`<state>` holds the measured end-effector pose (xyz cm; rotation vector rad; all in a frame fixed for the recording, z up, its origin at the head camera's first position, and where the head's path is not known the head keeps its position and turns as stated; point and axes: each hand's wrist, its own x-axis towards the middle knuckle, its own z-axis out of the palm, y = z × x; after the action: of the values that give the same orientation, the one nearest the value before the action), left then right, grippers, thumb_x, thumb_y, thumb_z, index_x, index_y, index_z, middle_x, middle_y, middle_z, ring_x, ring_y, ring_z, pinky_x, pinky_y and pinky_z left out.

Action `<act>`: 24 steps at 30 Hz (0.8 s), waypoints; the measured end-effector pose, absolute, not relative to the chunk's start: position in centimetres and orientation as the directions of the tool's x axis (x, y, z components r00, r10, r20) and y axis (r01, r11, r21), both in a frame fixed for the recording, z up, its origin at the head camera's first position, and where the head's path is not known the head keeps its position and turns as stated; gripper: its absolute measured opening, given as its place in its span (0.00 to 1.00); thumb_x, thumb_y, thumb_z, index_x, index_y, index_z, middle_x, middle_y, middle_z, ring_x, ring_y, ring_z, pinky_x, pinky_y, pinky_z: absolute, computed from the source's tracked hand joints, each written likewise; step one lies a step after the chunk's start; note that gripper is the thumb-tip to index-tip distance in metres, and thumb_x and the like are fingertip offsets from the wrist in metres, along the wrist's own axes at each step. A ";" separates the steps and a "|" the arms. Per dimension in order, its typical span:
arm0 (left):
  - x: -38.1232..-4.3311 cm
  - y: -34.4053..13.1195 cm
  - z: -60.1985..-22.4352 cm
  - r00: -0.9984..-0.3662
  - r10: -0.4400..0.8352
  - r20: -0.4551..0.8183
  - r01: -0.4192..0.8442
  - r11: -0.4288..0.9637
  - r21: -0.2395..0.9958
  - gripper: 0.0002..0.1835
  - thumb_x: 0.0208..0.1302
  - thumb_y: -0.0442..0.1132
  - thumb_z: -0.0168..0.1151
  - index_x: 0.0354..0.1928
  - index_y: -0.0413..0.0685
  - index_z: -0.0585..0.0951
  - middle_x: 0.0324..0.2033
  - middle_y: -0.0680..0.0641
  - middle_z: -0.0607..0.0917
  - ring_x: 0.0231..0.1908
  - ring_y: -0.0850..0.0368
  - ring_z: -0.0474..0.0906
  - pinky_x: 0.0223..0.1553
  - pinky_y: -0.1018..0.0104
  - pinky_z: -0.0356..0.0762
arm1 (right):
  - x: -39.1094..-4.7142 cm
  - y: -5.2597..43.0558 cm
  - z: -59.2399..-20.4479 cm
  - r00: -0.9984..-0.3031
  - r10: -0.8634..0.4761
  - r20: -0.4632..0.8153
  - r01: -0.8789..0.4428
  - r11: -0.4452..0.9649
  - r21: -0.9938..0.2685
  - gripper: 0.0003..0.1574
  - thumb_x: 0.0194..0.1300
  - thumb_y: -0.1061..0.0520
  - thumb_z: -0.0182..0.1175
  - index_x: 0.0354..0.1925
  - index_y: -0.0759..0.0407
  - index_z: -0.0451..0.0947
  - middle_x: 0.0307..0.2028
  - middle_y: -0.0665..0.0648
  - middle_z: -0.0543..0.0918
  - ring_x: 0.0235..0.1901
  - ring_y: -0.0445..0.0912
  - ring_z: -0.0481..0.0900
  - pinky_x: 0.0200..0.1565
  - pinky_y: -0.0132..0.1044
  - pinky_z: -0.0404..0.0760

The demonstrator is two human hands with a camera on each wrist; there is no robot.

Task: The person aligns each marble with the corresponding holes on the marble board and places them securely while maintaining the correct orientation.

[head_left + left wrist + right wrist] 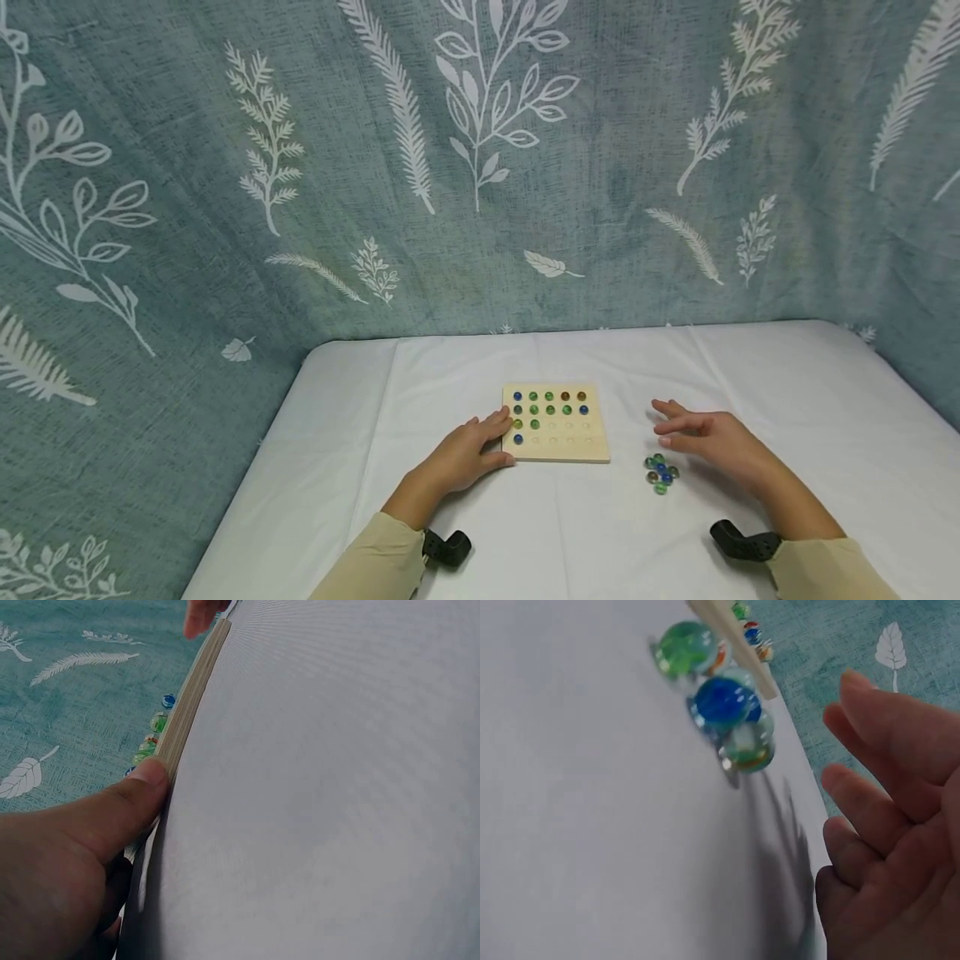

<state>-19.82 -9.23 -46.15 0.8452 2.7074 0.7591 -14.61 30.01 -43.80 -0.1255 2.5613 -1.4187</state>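
A pale wooden board (570, 451) with rows of shallow dimples lies flat on the table. Marbles fill its two far rows; two marbles sit in the third row and one in the nearest. My left hand (467, 454) holds the board's near left corner, fingers on the left edge and thumb (152, 771) against the near edge. To the right of the board is a small cluster of loose glass marbles (666, 478), green, blue and brownish. Just beyond and right of them hovers my right hand (716, 442), fingers loosely extended, nothing held.
A white cloth (435, 392) covers the table. Behind and at the sides hangs a teal curtain (600, 167) with white leaf prints. Black wrist devices (447, 550) sit at both beige sleeves.
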 end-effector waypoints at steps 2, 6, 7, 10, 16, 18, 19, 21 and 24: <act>-19.8 -9.2 -46.2 -0.815 0.577 -0.042 0.471 0.704 0.531 0.37 0.65 0.57 0.61 0.73 0.56 0.65 0.75 0.57 0.58 0.74 0.49 0.55 0.75 0.48 0.54 | -14.6 30.2 -44.1 -0.967 -0.196 -0.164 0.037 0.529 -0.848 0.25 0.64 0.43 0.65 0.50 0.58 0.84 0.74 0.59 0.60 0.76 0.63 0.43 0.70 0.67 0.50; -19.8 -9.2 -46.1 -0.815 0.578 -0.040 0.472 0.702 0.533 0.37 0.66 0.56 0.61 0.73 0.55 0.65 0.75 0.56 0.58 0.74 0.49 0.56 0.75 0.48 0.55 | -14.5 30.3 -44.4 -0.959 -0.227 -0.167 0.021 0.532 -0.847 0.22 0.64 0.43 0.65 0.48 0.56 0.85 0.74 0.59 0.60 0.76 0.63 0.41 0.70 0.68 0.49; -19.7 -9.2 -46.1 -0.814 0.579 -0.040 0.472 0.701 0.534 0.36 0.66 0.56 0.62 0.73 0.55 0.65 0.75 0.56 0.58 0.74 0.49 0.56 0.75 0.48 0.55 | -14.5 30.4 -44.5 -0.959 -0.235 -0.160 0.012 0.527 -0.850 0.21 0.64 0.44 0.65 0.48 0.57 0.85 0.74 0.60 0.60 0.76 0.64 0.41 0.70 0.69 0.48; -19.7 -9.2 -46.1 -0.815 0.578 -0.038 0.472 0.701 0.535 0.36 0.65 0.56 0.62 0.73 0.55 0.66 0.75 0.56 0.58 0.74 0.49 0.56 0.74 0.48 0.55 | -14.5 30.4 -44.6 -0.956 -0.260 -0.138 -0.019 0.524 -0.852 0.19 0.64 0.47 0.65 0.47 0.57 0.85 0.73 0.61 0.61 0.75 0.65 0.41 0.69 0.71 0.46; -19.7 -9.3 -46.2 -0.814 0.580 -0.031 0.478 0.698 0.533 0.36 0.66 0.55 0.62 0.73 0.55 0.66 0.75 0.57 0.58 0.74 0.50 0.56 0.74 0.49 0.55 | -14.6 30.1 -44.7 -0.953 -0.272 -0.135 -0.039 0.551 -0.834 0.17 0.63 0.48 0.66 0.47 0.55 0.86 0.73 0.62 0.63 0.75 0.67 0.41 0.69 0.72 0.45; -19.7 -9.3 -46.3 -0.814 0.580 -0.032 0.477 0.700 0.532 0.36 0.66 0.55 0.61 0.73 0.55 0.65 0.75 0.57 0.58 0.74 0.50 0.56 0.75 0.48 0.55 | -14.7 30.1 -44.8 -0.952 -0.272 -0.138 -0.040 0.559 -0.828 0.18 0.63 0.48 0.67 0.47 0.55 0.86 0.73 0.63 0.62 0.75 0.67 0.41 0.69 0.73 0.45; -19.7 -9.3 -46.3 -0.814 0.580 -0.032 0.478 0.700 0.531 0.36 0.66 0.55 0.61 0.73 0.55 0.65 0.75 0.57 0.58 0.74 0.50 0.56 0.75 0.48 0.55 | -14.7 30.0 -44.8 -0.953 -0.272 -0.136 -0.043 0.562 -0.826 0.18 0.63 0.48 0.67 0.47 0.55 0.86 0.73 0.63 0.62 0.75 0.67 0.41 0.69 0.73 0.45; -19.8 -9.3 -46.2 -0.814 0.579 -0.036 0.477 0.702 0.528 0.36 0.66 0.56 0.61 0.73 0.55 0.65 0.75 0.57 0.58 0.74 0.50 0.56 0.75 0.49 0.55 | -14.6 30.0 -44.8 -0.952 -0.273 -0.136 -0.044 0.562 -0.826 0.18 0.63 0.48 0.66 0.47 0.56 0.86 0.73 0.63 0.62 0.75 0.67 0.42 0.69 0.72 0.45; -19.8 -9.3 -46.2 -0.814 0.579 -0.044 0.475 0.707 0.524 0.36 0.66 0.56 0.61 0.74 0.56 0.65 0.75 0.57 0.57 0.74 0.50 0.56 0.75 0.49 0.55 | -14.6 30.0 -44.7 -0.950 -0.279 -0.139 -0.046 0.568 -0.822 0.17 0.63 0.48 0.66 0.47 0.55 0.86 0.73 0.62 0.62 0.75 0.67 0.42 0.69 0.72 0.45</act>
<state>-19.79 -9.31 -46.16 0.8467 2.7096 0.7474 -14.59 29.97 -44.72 -0.2699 2.5494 -1.3255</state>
